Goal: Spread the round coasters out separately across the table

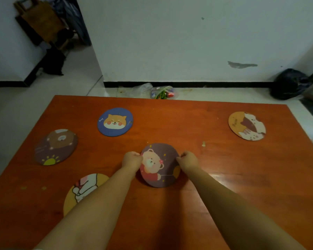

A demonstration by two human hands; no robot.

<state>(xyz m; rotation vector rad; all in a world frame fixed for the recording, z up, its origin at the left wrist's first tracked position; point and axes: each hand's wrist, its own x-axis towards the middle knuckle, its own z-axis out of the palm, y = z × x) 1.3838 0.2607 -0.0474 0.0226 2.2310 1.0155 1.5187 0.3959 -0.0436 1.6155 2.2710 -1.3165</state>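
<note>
Five coasters on table (224,177), all apart. I see bear coaster (160,166) at centre, my left hand (132,160) touching its left edge, right hand (188,160) its right edge. Dog coaster (115,122) behind, to left. Sun coaster (56,147) further left, near table's left edge. Near-left coaster (83,188) partly under left forearm. Far-right coaster (247,126) well apart. Bags (161,92) on floor beyond table.

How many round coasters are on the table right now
5. Blue dog coaster far left-centre; brown bear coaster at left; yellow coaster far right; yellow coaster near left, partly under an arm; pink bear coaster central, gripped by both hands. More could be stacked beneath it.
</note>
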